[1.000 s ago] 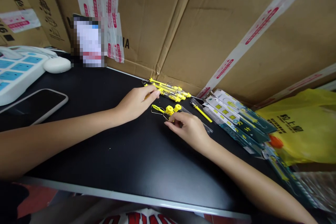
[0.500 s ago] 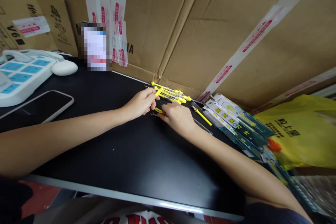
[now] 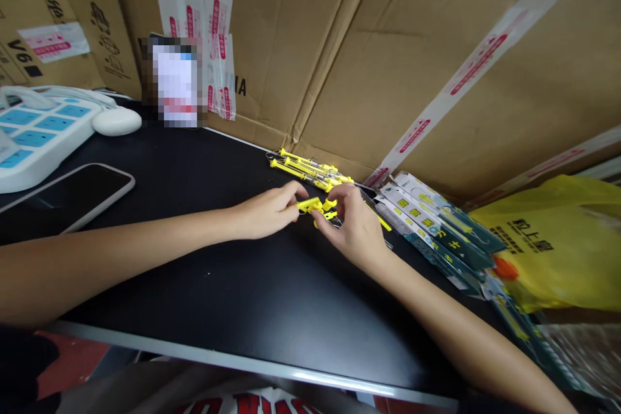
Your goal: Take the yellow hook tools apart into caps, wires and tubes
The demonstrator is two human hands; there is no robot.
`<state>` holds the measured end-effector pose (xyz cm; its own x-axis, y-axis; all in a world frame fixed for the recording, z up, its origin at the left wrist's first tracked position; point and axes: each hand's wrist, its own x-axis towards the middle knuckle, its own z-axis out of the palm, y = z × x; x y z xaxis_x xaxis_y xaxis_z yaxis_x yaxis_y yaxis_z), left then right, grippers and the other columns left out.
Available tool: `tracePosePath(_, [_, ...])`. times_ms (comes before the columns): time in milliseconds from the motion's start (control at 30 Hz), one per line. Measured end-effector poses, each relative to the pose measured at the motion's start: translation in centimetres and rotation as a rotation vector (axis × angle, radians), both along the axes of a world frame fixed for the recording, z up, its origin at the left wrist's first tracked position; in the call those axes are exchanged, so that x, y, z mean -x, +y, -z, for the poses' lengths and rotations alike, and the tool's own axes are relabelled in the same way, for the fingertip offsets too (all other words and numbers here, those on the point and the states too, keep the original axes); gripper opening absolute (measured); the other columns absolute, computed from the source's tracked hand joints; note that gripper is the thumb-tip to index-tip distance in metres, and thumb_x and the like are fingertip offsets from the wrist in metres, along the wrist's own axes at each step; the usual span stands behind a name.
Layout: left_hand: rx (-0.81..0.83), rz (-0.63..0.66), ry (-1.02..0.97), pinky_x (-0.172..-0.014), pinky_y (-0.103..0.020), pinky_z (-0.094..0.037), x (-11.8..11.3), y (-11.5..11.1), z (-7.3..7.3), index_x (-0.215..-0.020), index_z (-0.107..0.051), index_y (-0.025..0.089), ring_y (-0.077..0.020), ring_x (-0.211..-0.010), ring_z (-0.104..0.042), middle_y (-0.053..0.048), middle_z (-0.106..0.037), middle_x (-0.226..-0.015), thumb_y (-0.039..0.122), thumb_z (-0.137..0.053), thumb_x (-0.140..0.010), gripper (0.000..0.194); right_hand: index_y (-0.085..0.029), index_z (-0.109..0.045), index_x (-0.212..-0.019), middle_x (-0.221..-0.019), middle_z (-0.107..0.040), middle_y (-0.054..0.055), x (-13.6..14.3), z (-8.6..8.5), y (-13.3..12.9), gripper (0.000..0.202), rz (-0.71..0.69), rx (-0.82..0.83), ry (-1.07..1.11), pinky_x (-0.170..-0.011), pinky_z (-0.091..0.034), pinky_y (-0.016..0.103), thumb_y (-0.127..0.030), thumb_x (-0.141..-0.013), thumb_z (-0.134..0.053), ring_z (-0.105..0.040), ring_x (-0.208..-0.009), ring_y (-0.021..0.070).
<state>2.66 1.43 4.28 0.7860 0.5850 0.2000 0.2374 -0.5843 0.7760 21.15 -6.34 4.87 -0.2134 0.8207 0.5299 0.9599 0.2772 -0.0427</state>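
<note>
My left hand [image 3: 272, 210] pinches one end of a small yellow plastic piece [image 3: 308, 204] over the black table. Just right of it, my right hand [image 3: 352, 226] has its thumb and index finger around small yellow parts [image 3: 330, 205], with the thumb tip near the inner end of the left hand's piece. Whether the right fingers grip a part is too small to tell. Behind both hands lies a pile of yellow and metal rods [image 3: 310, 169]. A single yellow stick [image 3: 383, 218] lies right of the right hand, partly hidden by it.
Green and white printed boxes [image 3: 436, 226] and a yellow bag [image 3: 557, 239] are at the right. A phone [image 3: 72, 197] and a power strip [image 3: 46, 136] lie at the left of the table [image 3: 233, 310]. Taped cardboard boxes [image 3: 291, 32] stand behind; a blurred screen [image 3: 175, 81] leans there.
Both hands have moved right, away from the rod pile, and the right hand has turned with its thumb and index finger now visible. The yellow piece in the left hand now lies more level.
</note>
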Motion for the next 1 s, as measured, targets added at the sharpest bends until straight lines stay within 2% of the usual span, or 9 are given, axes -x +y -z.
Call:
tracePosePath(100, [-0.008,0.07,0.061,-0.073,-0.027,-0.045,0.0,-1.0,0.0,-0.12,-0.042,0.015,-0.0136,-0.08,-0.057,-0.003,-0.062,-0.089,0.018,-0.037,-0.085,0.035,-0.018,-0.048,-0.112,-0.102,-0.06,0.009,-0.2,0.1,-1.0,0.033,-0.14,0.09,0.046,-0.068,-0.046,0.026,-0.037,-0.086,-0.055,-0.059,-0.087,0.0187])
tracePosePath(200, [0.146,0.104,0.032,-0.057,-0.022,-0.045,-0.2,-1.3,0.1,-0.126,-0.037,0.015,-0.0085,-0.059,-0.053,-0.005,-0.06,-0.096,0.02,-0.034,-0.087,0.039,-0.021,-0.058,-0.1,-0.094,-0.064,0.006,-0.2,0.3,-1.2,0.015,-0.295,0.195,0.061,-0.076,-0.046,0.027,-0.03,-0.091,-0.05,-0.059,-0.087,0.0172])
tracePosePath(267, [0.286,0.09,-0.027,-0.048,-0.02,-0.042,-0.4,-1.1,0.3,-0.127,-0.034,0.016,-0.0051,-0.049,-0.049,-0.006,-0.059,-0.102,0.02,-0.032,-0.087,0.041,-0.02,-0.061,-0.093,-0.086,-0.065,0.005,-0.4,0.5,-1.0,0.014,-0.332,0.189,0.088,-0.076,-0.046,0.028,-0.028,-0.091,-0.049,-0.06,-0.083,0.0169])
tracePosePath(367, [0.436,0.001,-0.134,-0.045,-0.02,-0.045,-0.6,-0.3,0.5,-0.124,-0.035,0.017,-0.0041,-0.046,-0.053,-0.008,-0.057,-0.11,0.016,-0.032,-0.084,0.04,-0.019,-0.063,-0.089,-0.084,-0.066,0.006,-0.9,0.8,-0.7,0.013,-0.322,0.176,0.163,-0.074,-0.046,0.029,-0.028,-0.089,-0.053,-0.06,-0.079,0.0173])
tracePosePath(467, [0.474,-0.066,-0.202,-0.043,-0.017,-0.045,-0.6,0.6,0.4,-0.117,-0.041,0.017,-0.0051,-0.049,-0.058,-0.008,-0.058,-0.11,0.013,-0.035,-0.082,0.035,-0.019,-0.064,-0.086,-0.082,-0.066,0.004,-1.4,1.0,-0.3,0.014,-0.273,0.234,0.328,-0.068,-0.045,0.027,-0.031,-0.086,-0.057,-0.059,-0.073,0.016])
tracePosePath(600, [0.541,-0.097,-0.256,-0.043,-0.018,-0.048,-0.5,1.1,0.1,-0.108,-0.046,0.017,-0.0076,-0.051,-0.061,-0.006,-0.061,-0.102,0.019,-0.044,-0.083,0.025,-0.018,-0.063,-0.083,-0.076,-0.063,0.002,-1.6,1.3,-0.1,0.02,-0.222,0.38,0.629,-0.06,-0.044,0.025,-0.037,-0.084,-0.059,-0.056,-0.065,0.0141])
tracePosePath(700, [0.523,-0.105,-0.295,-0.044,-0.018,-0.049,-0.6,1.1,0.1,-0.099,-0.049,0.015,-0.0091,-0.053,-0.062,-0.002,-0.061,-0.086,0.022,-0.053,-0.081,0.019,-0.017,-0.061,-0.079,-0.072,-0.059,0.001,-1.5,1.3,0.0,0.023,-0.204,0.387,0.797,-0.057,-0.043,0.024,-0.04,-0.082,-0.061,-0.053,-0.061,0.0125])
tracePosePath(867, [0.39,-0.074,-0.274,-0.048,-0.018,-0.05,-0.6,1.1,0.4,-0.08,-0.053,0.012,-0.0083,-0.054,-0.06,0.001,-0.057,-0.066,0.021,-0.059,-0.08,0.01,-0.017,-0.06,-0.082,-0.076,-0.06,0.002,-1.3,1.2,-0.1,0.023,-0.194,0.352,0.76,-0.06,-0.044,0.025,-0.039,-0.083,-0.06,-0.054,-0.065,0.0131])
tracePosePath(1000, [0.376,-0.041,-0.248,-0.05,-0.018,-0.05,-0.5,0.6,0.5,-0.08,-0.053,0.013,-0.0078,-0.056,-0.059,0.001,-0.058,-0.066,0.023,-0.061,-0.08,0.012,-0.02,-0.054,-0.107,-0.094,-0.061,0.004,-1.1,1.3,-0.4,0.035,-0.227,0.267,0.593,-0.069,-0.046,0.028,-0.035,-0.078,-0.066,-0.057,-0.081,0.0161])
